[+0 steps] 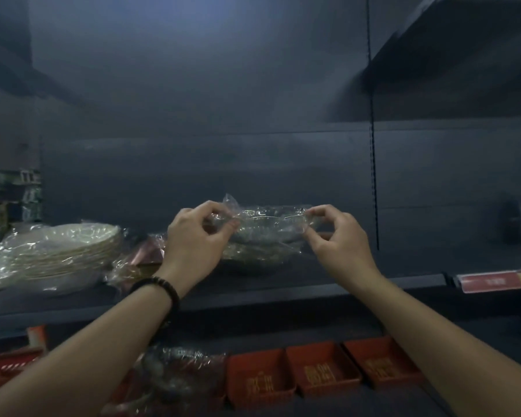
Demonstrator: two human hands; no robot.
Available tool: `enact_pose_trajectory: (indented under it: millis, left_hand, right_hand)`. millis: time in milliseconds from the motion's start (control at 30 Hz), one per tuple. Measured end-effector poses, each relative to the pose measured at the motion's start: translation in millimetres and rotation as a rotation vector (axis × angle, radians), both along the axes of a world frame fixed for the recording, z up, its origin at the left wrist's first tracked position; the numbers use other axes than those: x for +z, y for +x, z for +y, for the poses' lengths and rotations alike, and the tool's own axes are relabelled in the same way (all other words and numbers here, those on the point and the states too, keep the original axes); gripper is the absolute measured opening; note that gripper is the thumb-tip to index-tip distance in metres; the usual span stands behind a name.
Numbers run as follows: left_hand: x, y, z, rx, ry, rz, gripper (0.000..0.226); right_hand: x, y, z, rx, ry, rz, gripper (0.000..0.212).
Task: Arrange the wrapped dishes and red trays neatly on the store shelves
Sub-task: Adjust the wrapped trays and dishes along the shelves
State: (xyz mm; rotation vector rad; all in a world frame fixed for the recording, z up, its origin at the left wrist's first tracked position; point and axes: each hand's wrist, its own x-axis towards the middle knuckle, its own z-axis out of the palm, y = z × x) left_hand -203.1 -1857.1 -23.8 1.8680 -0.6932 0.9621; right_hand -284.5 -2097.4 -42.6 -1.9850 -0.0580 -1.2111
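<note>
Though wrapped, dish [268, 227] looks greenish.

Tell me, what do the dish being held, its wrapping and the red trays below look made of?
The wrapped dish looks like dark speckled glazed ceramic, though the dim light leaves that open. Its wrapping is thin clear plastic film: crinkled, shiny, see-through. The red trays look like moulded matte plastic, with thin walls and printed characters.
</note>
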Motion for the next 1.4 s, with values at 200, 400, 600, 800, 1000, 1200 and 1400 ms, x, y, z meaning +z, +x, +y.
enact_pose_trajectory:
  millis: [200, 400, 600, 800, 1000, 1200, 1400]
  left_hand:
    - [8, 72, -21, 0.020, 0.011, 0.013, 0.018]
    - [-3, 137, -29, 0.053, 0.085, 0.025, 0.003]
    - [-7, 171, -39, 0.079, 0.159, 0.101, 0.002]
    - [-8, 179, -45, 0.101, 0.303, 0.100, 0.008]
    - [-29, 178, -48, 0.119, 0.373, -0.047, 0.005]
    - [-44, 171, -56, 0.130, 0.408, 0.003, 0.017]
    - [-49, 160, -61, 0.167, 0.484, 0.107, 0.024]
  right_hand:
    - [16, 75, -19, -0.029, -0.036, 0.004, 0.022]
    - [12, 138, -32, -0.050, -0.082, 0.018, 0.005]
    - [-2, 179, -47, -0.090, -0.050, 0.136, 0.005]
    - [-16, 191, -58, -0.166, -0.102, 0.281, 0.017]
    - [-21, 192, -59, -0.209, -0.303, 0.303, 0.022]
    - [-24, 189, -58, -0.263, -0.398, 0.448, 0.034]
    - [-27, 187, -57, -0.256, -0.499, 0.547, 0.029]
